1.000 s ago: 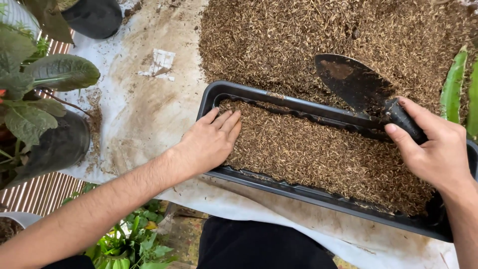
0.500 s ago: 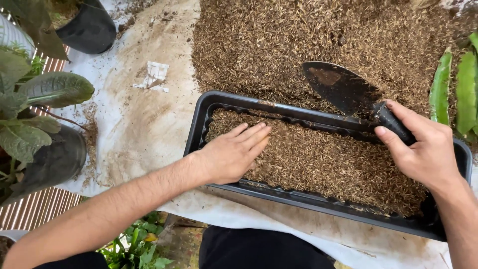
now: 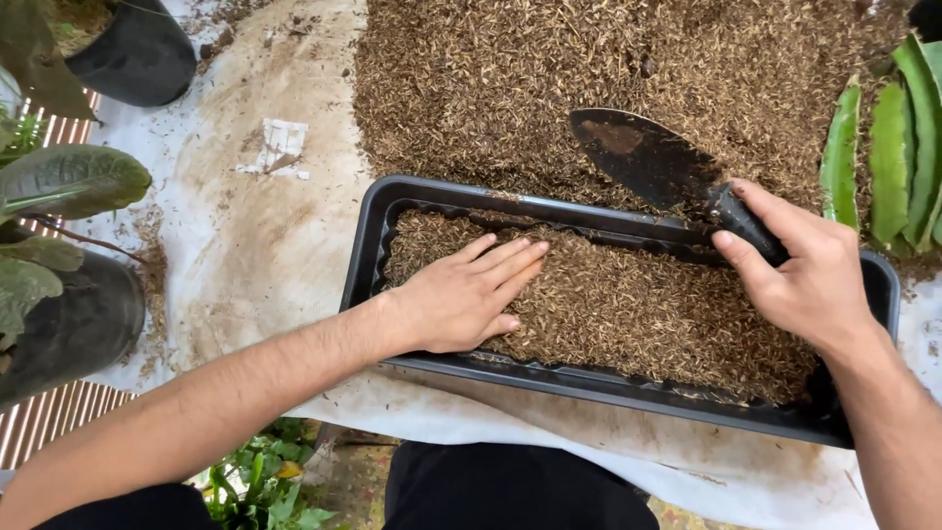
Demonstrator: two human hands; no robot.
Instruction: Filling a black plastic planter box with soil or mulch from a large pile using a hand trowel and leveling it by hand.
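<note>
A long black rectangular planter tray (image 3: pixel 365 257) lies on a stained white sheet, filled with brown husk-like growing mix (image 3: pixel 648 304). My left hand (image 3: pixel 461 296) rests flat, palm down, on the mix in the tray's left half, fingers together and pointing right. My right hand (image 3: pixel 805 270) grips the black handle of a dark garden trowel (image 3: pixel 643 157). The trowel blade points up-left, lying over the loose pile of the same mix (image 3: pixel 510 88) behind the tray's far rim.
Black grow bags with leafy plants (image 3: pixel 59 206) stand at the left edge, another bag (image 3: pixel 137 54) at top left. Green cactus-like stems (image 3: pixel 888 147) lie at the right. A scrap of white paper (image 3: pixel 275 147) lies on the stained sheet (image 3: pixel 265 265).
My left hand slid rightward across the mix, from the tray's left end toward its middle. The right hand and trowel kept their place by the far rim; the view shifted slightly.
</note>
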